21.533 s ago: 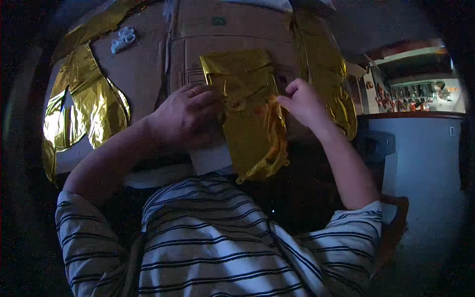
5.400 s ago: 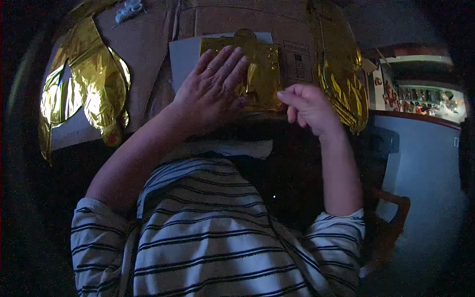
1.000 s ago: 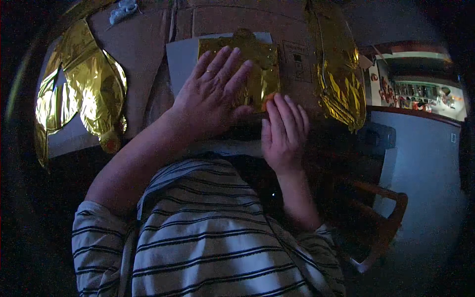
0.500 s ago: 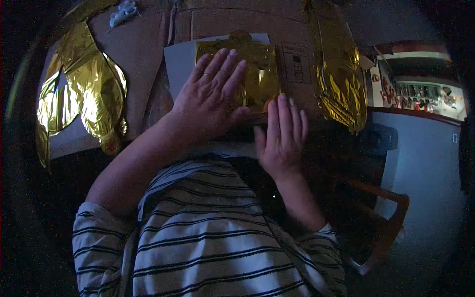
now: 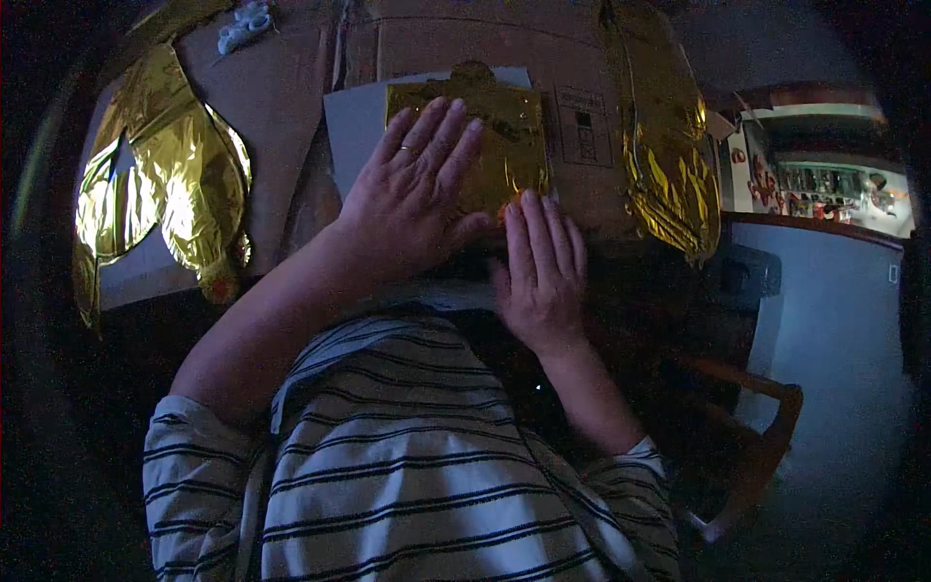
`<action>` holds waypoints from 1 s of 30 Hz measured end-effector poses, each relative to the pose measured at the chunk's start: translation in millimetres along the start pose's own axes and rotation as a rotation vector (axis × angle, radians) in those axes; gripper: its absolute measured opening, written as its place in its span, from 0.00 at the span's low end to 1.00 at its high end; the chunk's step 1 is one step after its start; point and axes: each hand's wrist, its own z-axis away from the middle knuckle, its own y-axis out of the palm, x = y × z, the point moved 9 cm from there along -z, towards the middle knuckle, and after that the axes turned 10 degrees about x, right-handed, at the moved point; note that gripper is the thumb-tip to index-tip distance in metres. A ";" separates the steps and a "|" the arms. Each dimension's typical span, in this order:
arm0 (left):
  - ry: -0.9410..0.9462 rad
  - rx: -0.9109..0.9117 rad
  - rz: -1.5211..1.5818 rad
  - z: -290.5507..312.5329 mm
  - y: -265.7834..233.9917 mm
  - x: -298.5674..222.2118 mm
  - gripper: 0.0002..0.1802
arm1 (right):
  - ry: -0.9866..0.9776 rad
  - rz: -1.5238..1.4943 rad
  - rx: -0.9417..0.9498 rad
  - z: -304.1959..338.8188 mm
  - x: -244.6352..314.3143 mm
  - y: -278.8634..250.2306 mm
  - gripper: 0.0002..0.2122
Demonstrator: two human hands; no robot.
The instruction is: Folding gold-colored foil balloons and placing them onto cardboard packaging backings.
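Observation:
In front of me a flat, folded piece of gold foil point(image 5: 504, 145) lies on a pale sheet point(image 5: 353, 126), which rests on brown cardboard point(image 5: 465, 39). My left hand point(image 5: 412, 189) is laid flat over the foil's left part, fingers stretched and slightly spread, a ring on one finger. At the foil's near right edge, my right hand point(image 5: 545, 272) touches it with extended fingertips. A small orange spot shows beside those fingertips. Neither hand grips anything. The foil under my left palm is hidden.
Crinkled gold foil shapes, perhaps deflated balloons, hang at the left point(image 5: 189, 184) and right point(image 5: 669, 155). A small whitish bundle point(image 5: 244, 27) sits at the far left. A wooden chair point(image 5: 766, 427) stands at the lower right, near a pale counter wall point(image 5: 834, 320).
My right hand has slid a little to the left along the foil's near edge. My left hand stays in nearly the same place.

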 end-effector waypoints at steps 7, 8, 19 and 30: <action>0.003 -0.044 -0.003 1.2 -4.7 -1.9 0.43 | -0.021 0.045 -0.025 -0.8 0.7 0.0 0.23; 0.006 -0.057 0.003 1.4 -5.8 -2.0 0.43 | -0.021 0.042 -0.029 -1.2 0.9 -0.6 0.23; 0.033 -0.082 0.082 3.4 -9.9 4.8 0.41 | -0.051 0.115 -0.021 -1.2 -0.3 2.0 0.21; -0.006 -0.163 0.181 27.9 -36.2 47.4 0.24 | -0.172 -0.028 -0.098 -6.8 -7.0 -13.8 0.24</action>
